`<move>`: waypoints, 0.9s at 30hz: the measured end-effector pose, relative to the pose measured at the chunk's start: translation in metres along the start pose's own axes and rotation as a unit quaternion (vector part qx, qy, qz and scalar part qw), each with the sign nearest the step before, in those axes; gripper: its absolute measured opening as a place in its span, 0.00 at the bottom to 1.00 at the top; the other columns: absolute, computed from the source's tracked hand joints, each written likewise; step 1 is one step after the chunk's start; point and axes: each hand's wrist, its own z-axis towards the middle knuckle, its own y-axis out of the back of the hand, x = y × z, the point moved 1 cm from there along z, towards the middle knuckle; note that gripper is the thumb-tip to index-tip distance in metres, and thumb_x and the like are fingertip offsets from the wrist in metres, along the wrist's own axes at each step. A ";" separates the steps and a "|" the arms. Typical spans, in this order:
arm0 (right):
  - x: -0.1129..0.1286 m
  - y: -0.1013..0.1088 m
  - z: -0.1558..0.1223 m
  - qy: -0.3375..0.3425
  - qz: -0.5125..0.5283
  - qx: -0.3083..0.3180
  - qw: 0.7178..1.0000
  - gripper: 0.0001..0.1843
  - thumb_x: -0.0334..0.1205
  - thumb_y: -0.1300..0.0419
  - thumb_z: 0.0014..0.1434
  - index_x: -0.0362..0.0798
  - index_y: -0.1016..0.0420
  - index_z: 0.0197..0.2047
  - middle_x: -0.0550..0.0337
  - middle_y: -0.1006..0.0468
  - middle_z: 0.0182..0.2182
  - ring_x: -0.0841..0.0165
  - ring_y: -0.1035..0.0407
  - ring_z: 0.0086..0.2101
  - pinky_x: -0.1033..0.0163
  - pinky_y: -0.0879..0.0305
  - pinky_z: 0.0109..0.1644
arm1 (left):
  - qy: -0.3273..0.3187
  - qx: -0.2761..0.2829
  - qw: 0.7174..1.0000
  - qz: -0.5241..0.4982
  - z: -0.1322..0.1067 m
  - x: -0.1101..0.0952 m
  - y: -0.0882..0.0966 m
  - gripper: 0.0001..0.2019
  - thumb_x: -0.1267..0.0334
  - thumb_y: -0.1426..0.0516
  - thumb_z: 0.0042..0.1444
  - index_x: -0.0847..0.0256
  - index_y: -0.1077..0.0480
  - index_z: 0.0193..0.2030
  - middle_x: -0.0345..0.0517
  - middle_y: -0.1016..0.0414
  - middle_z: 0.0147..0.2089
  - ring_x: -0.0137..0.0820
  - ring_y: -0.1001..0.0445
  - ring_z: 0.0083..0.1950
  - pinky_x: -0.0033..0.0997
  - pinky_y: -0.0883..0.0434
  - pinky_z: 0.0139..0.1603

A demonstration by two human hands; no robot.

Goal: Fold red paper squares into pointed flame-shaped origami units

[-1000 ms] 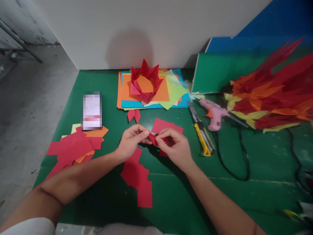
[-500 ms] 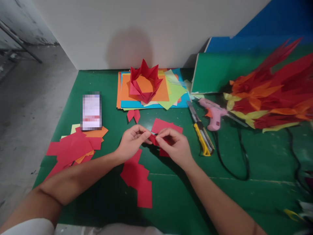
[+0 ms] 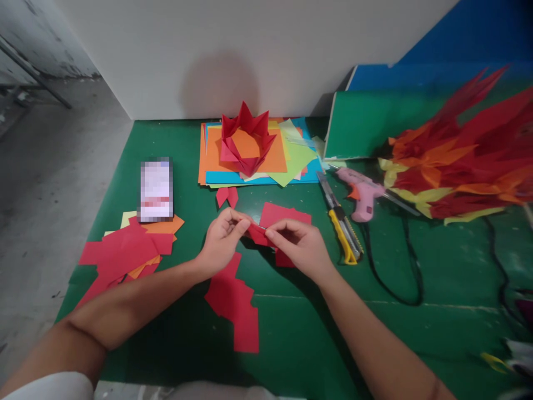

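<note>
Between my two hands is a small folded piece of red paper (image 3: 259, 235), held above the green table. My left hand (image 3: 225, 240) pinches its left end between thumb and fingers. At its right end, the thumb and fingertips of my right hand (image 3: 297, 247) are closed on it. Red paper pieces (image 3: 293, 214) lie just behind and under my right hand. Nearer to me is a loose row of red paper pieces (image 3: 235, 297). A small folded red paper shape (image 3: 227, 196) rests beyond my left hand.
A pointed red paper ring (image 3: 228, 150) sits on stacked coloured sheets (image 3: 212, 158). To the right lie a yellow box cutter (image 3: 341, 233), a pink glue gun (image 3: 364, 197) with its black cord, and flame-coloured paper (image 3: 470, 155). A phone (image 3: 156, 191) and red scraps (image 3: 125, 250) are left.
My left hand has shifted slightly left and up, and the fingertips of both hands are farther apart. More of the folded red paper shows between them.
</note>
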 end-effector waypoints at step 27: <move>-0.009 0.015 0.007 0.243 -0.296 -0.023 0.923 0.03 0.35 0.43 0.61 0.49 0.29 0.36 0.56 0.22 0.34 0.63 0.31 0.38 0.56 0.36 0.45 | -0.269 0.171 0.849 0.421 0.001 0.000 0.005 0.10 0.73 0.49 0.57 0.63 0.26 0.36 0.46 0.24 0.34 0.31 0.29 0.35 0.35 0.32 0.41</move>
